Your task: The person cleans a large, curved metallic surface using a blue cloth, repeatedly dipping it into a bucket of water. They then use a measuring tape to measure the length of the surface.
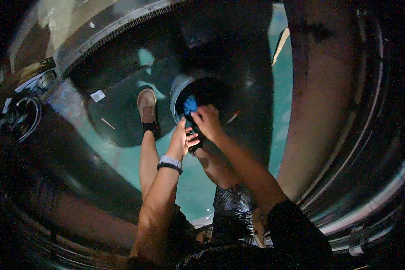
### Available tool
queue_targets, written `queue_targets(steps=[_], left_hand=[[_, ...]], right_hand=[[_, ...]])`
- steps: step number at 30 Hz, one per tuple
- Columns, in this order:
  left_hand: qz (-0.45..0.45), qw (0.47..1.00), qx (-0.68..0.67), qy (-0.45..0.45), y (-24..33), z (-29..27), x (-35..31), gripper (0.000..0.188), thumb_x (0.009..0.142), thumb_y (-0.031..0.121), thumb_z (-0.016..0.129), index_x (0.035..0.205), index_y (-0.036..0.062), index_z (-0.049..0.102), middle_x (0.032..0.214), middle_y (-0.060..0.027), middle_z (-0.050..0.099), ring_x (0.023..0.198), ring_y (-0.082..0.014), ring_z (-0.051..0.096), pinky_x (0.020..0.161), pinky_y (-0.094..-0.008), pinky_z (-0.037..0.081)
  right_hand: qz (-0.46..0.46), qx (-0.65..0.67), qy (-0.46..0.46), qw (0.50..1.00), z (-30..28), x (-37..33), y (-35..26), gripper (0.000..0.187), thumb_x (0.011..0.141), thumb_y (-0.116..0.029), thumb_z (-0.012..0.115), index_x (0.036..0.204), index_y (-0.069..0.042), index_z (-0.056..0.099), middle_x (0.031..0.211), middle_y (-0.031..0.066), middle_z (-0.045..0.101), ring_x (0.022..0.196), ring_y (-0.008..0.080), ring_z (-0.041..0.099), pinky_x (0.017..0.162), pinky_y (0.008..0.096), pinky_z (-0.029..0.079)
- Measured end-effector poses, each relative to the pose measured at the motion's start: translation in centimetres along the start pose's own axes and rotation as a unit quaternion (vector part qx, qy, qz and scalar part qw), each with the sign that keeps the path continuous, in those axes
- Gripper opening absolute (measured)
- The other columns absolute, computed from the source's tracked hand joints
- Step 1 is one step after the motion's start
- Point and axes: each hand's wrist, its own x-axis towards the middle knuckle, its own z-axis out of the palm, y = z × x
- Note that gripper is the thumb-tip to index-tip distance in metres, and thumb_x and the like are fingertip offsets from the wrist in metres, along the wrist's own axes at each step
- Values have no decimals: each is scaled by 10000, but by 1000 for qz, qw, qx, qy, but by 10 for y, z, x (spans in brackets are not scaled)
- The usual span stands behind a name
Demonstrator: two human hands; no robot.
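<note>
A round bucket-like container (176, 88) with a pale rim stands in front of me between my feet, its inside mostly black. A bright blue crumpled thing (190, 104) shows at its mouth; its kind is unclear. My right hand (208, 122) is over the container's near side, fingers bent and drawn together beside the blue thing. What they pinch, if anything, is hidden. Just left of and below it, my left hand (181, 138) is palm toward the right, fingers apart and holding nothing visible. A pale watch band (168, 160) and a dark band circle the left wrist.
My shoe (147, 104) rests on the dark-shadowed green floor (193, 193), left of the container. A white paper scrap (97, 96) and thin sticks (107, 123) lie farther left. Coiled cable-like loops (31, 117) are at the far left. A brown strip (317, 103) runs along the right.
</note>
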Motion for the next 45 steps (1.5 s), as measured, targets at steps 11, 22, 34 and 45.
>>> queue_targets(steps=[11, 22, 34, 45], left_hand=[[101, 994, 30, 24, 5, 31, 47, 460, 767, 121, 544, 1192, 56, 379, 1061, -130, 525, 903, -266, 559, 700, -423, 493], [-41, 967, -79, -239, 17, 34, 17, 246, 818, 205, 440, 964, 40, 550, 898, -83, 613, 784, -216, 597, 732, -346, 490], [-79, 984, 17, -158, 36, 50, 30, 602, 752, 550, 555, 1188, 147, 452, 1040, -84, 565, 882, -224, 569, 773, -475, 452], [338, 915, 184, 122, -54, 80, 65, 262, 769, 52, 483, 1014, -26, 533, 894, -99, 577, 798, -171, 513, 747, -275, 411]], right_hand=[[36, 220, 77, 972, -128, -113, -47, 215, 742, -82, 627, 922, -48, 515, 899, 86, 542, 863, 192, 505, 769, 313, 415], [266, 476, -119, 830, -64, 27, 22, 493, 781, -316, 601, 1190, -77, 463, 1228, 105, 450, 1144, 252, 397, 921, 365, 353], [-9, 80, 48, 996, -26, -13, 6, 278, 782, -273, 598, 878, -17, 544, 947, 158, 566, 866, 311, 539, 747, 384, 421], [430, 472, 159, 753, -2, -47, 70, 308, 789, -311, 613, 951, -62, 533, 895, 74, 561, 828, 185, 536, 689, 362, 438]])
